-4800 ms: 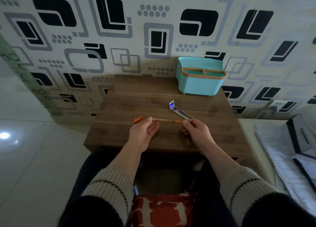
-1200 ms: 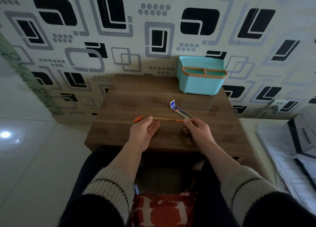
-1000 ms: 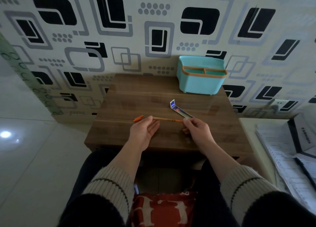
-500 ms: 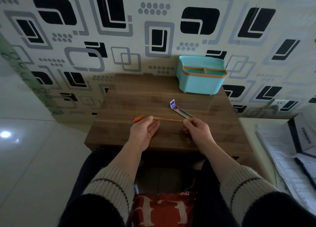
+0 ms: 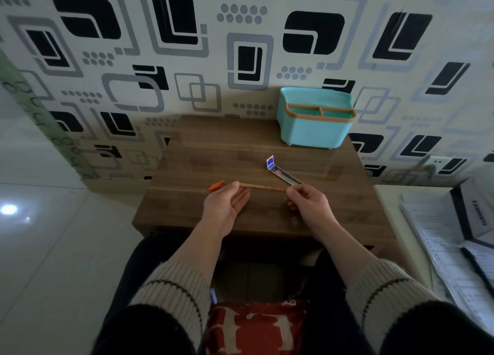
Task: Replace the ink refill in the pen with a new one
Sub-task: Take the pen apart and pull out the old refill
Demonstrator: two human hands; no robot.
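Pen [image 5: 260,187] lying crosswise above the tabletop [image 5: 187,210], right hand [image 5: 307,203] pinching one end, left hand [image 5: 227,203] spread, thumb touching barrel.

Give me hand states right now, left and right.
Left hand: open, palm up, fingertips touching the orange pen near its capped end.
Right hand: closed, pinching the pen's other end.

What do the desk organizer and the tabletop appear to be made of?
The organizer looks like moulded plastic: uniform matte teal walls, rounded corners, an orange-tan rim that may be plastic too. The tabletop looks like wood-grain laminate or veneer, striped brown with a glossy sheen reflecting light; solid wood cannot be ruled out.
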